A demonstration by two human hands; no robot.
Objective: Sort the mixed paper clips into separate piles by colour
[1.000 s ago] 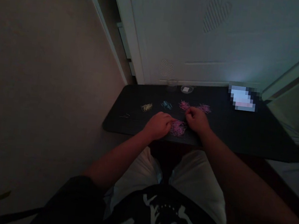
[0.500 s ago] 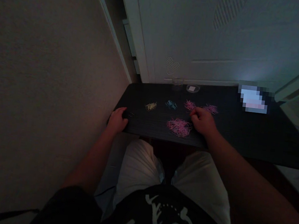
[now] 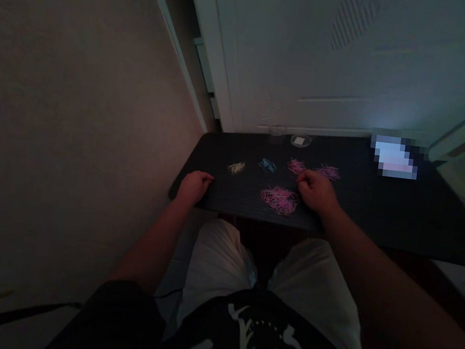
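My left hand (image 3: 196,187) rests at the left end of the dark table, thumb and fingers pinched together. Whatever lies between those fingertips is too small and dark to make out. My right hand (image 3: 317,190) is closed, with its fingertips low over the table; any held piece is hidden. Just left of it lies the largest heap of thin pink sticks (image 3: 279,200). Beyond the knuckles are a small pink pile (image 3: 296,166) and a purplish pile (image 3: 328,171). Farther left sit a blue pile (image 3: 267,165) and a pale yellow pile (image 3: 236,167), the latter nearest my left hand.
At the back of the dark table (image 3: 379,213) stand a clear container (image 3: 277,135) and a round clear lid (image 3: 300,141) with a white label. A bright pixelated object (image 3: 394,156) lies at the back right. A white door panel (image 3: 272,50) and a wall (image 3: 98,97) border the table.
My left hand has moved right from the table's left edge, its spread fingers now pinched over where a few thin pieces lay. My right hand has hardly moved.
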